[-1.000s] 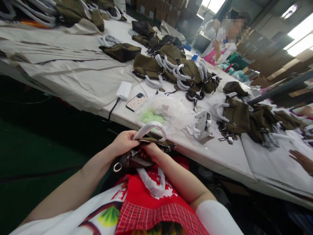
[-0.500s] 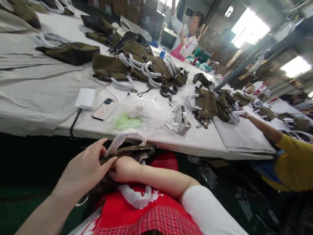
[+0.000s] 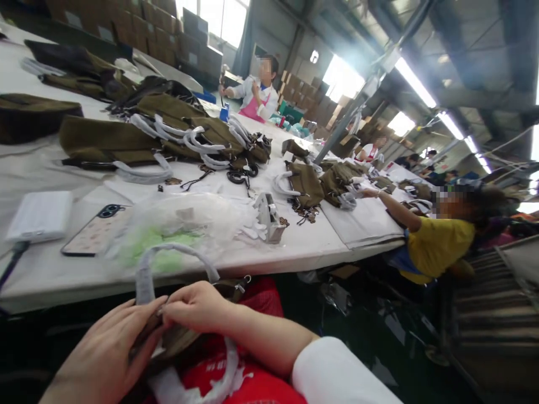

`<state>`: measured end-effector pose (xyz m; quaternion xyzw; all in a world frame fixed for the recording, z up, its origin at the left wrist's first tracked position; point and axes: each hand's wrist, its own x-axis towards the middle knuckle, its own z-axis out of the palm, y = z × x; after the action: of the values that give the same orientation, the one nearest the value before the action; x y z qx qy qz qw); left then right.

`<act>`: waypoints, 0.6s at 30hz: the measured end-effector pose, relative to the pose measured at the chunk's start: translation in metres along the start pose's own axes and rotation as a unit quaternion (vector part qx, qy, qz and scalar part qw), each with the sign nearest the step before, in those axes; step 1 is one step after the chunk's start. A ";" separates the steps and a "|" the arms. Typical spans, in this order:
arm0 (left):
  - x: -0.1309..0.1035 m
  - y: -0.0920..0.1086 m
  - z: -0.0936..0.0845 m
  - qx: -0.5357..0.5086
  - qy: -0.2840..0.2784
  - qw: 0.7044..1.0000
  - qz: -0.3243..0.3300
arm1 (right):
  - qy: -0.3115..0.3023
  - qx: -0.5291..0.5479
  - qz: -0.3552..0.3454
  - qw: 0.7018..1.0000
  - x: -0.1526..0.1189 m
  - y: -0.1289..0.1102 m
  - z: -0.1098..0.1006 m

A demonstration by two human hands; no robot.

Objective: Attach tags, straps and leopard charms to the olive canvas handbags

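Note:
An olive handbag point(image 3: 181, 339) rests in my lap, partly covered by my hands and forearm. Its handles point(image 3: 145, 275) are wrapped in pale protective paper; one arches up on the table side, the other hangs over my red apron point(image 3: 261, 387). My left hand point(image 3: 112, 345) is closed around the left end of the bag's top edge. Right beside it, my right hand point(image 3: 197, 307) pinches the same end of the opening, fingertips meeting the left hand's. A small metal part shows at the bag's right end. What lies between the fingertips is too small to make out.
Ahead on the white table lie a phone point(image 3: 96, 230), a white power bank point(image 3: 42, 216), clear plastic bags point(image 3: 189, 216) and a metal holder point(image 3: 269, 219). Several olive handbags point(image 3: 113, 137) are piled behind. A co-worker in yellow point(image 3: 440, 247) reaches over bags at the right.
The view has swung to the right, so the table's things sit further left. My right hand has moved along the bag's edge to its left end, close against my left hand.

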<state>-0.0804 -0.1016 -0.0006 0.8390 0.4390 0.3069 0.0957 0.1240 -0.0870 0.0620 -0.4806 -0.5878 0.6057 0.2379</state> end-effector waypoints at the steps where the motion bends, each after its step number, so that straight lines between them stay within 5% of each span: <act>1: 0.003 0.004 0.000 0.016 0.002 1.000 0.023 | 0.008 -0.061 -0.022 0.998 -0.003 -0.003 -0.002; 6: 0.025 0.029 -0.019 0.069 -0.020 0.993 0.093 | 0.036 -0.306 -0.134 0.942 -0.021 -0.016 -0.005; 12: 0.026 0.041 -0.039 0.050 0.020 0.997 0.058 | 0.195 -0.358 -0.276 0.870 -0.032 -0.019 -0.023; 16: 0.022 0.040 -0.042 0.011 0.033 0.999 0.028 | 0.188 -0.299 -0.242 0.904 -0.009 0.005 -0.052; 18: 0.020 0.037 -0.038 -0.002 0.044 0.999 0.005 | 0.258 -0.265 -0.188 0.910 0.009 0.019 -0.077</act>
<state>-0.0697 -0.1125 0.0544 0.8266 0.4381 0.3448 0.0768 0.1916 -0.0453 0.0534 -0.5464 -0.7243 0.2261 0.3545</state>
